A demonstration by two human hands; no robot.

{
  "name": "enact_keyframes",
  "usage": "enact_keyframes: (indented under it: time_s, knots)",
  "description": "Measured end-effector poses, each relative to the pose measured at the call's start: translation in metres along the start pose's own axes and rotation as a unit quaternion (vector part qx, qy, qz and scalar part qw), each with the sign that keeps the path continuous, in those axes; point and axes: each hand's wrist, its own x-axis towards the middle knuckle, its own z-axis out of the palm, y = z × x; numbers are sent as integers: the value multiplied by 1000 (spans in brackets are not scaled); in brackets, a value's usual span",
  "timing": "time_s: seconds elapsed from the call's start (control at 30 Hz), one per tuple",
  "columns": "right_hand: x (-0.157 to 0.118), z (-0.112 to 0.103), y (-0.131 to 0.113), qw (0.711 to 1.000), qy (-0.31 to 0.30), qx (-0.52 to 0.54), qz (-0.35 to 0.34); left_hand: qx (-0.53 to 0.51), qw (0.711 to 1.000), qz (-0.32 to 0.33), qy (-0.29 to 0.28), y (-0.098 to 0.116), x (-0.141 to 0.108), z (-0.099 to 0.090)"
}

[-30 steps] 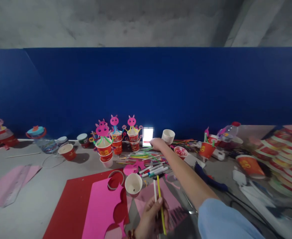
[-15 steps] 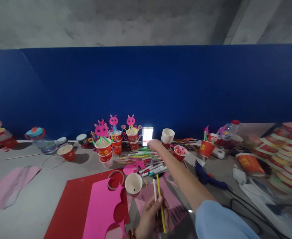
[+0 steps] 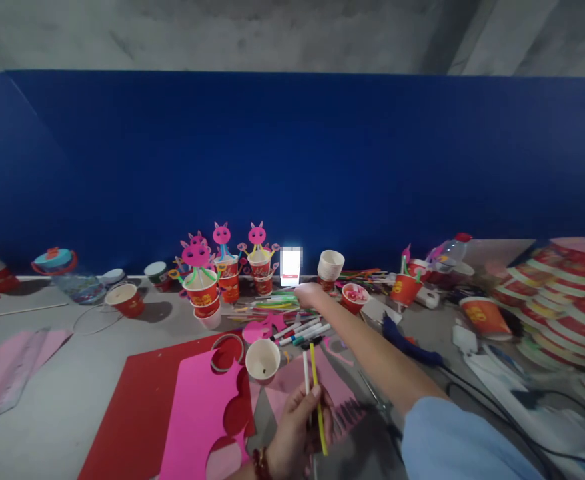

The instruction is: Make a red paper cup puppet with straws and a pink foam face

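Note:
My left hand (image 3: 300, 420) pinches a yellow stick (image 3: 318, 400) and a white stick (image 3: 306, 372) upright side by side, above pink paper (image 3: 340, 380). Far forward, my right hand (image 3: 308, 295) reaches over the pile of colored sticks (image 3: 277, 303), just below a lit phone screen (image 3: 291, 267); its fingers are too small and blurred to make out. Several capped markers (image 3: 305, 331) lie between the two hands. An open white-rimmed cup (image 3: 262, 361) stands left of my left hand.
Cups with pink figures (image 3: 202, 287) stand at the back. Red paper (image 3: 127, 407) and cut pink sheet (image 3: 192, 407) lie left. On the right are a blue glue gun (image 3: 412, 347), cables, a tipped cup (image 3: 485, 317) and cup stacks (image 3: 567, 300).
The view has shifted slightly, so the table's things appear a little further left and higher. My left hand still holds both sticks, and my right hand stays near the stick pile.

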Motion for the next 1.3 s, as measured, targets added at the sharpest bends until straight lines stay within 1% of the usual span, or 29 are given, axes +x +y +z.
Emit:
enact_keyframes:
  time_s: [0.13,0.23,0.3,0.37,0.47,0.53,0.6,0.63,0.73,0.8,0.83,0.87,0.93,1.03,1.1,1.13,1.2,1.3]
  knots:
    - [-12,-8,13,998,57,-2,3,1,1000,1,-5,2,-1,0]
    - [-23,-11,19,996,85,9,-25,6,1000,-13,-16,3,-4,4]
    - [-29,-6,15,995,75,23,-57,6,999,-15,-31,3,-7,6]
    - [-30,1,5,994,54,36,-83,3,999,-9,-51,4,-9,8]
    - [-27,11,-9,994,42,50,-83,9,997,-8,-78,4,-10,8]
    - [-26,11,-11,994,65,59,-70,20,995,-4,-99,3,-10,6]
    - [-28,7,-6,990,104,72,-58,28,993,3,-116,2,-8,2]
    - [-31,5,-3,988,125,80,-53,30,993,6,-118,1,-8,1]
    - [-50,2,6,976,182,108,-43,22,994,9,-103,4,-10,0]
    - [-66,6,9,968,215,127,-38,13,995,23,-98,14,-16,2]
    - [-73,9,8,964,228,135,-36,9,995,39,-95,23,-20,3]
    - [-80,14,7,961,236,141,-32,10,992,59,-108,35,-26,5]
    - [-86,23,3,958,245,148,-25,18,988,105,-108,63,-38,9]
    - [-79,32,-2,959,244,142,-21,24,984,172,-40,108,-54,13]
    - [-66,31,-2,962,241,129,-13,22,977,211,5,129,-63,13]
    - [-59,30,-1,963,241,121,-5,22,974,225,20,136,-67,12]
    - [-47,27,2,964,246,103,12,28,969,240,52,140,-74,8]
    - [-36,28,0,967,242,84,11,39,967,233,95,134,-82,0]
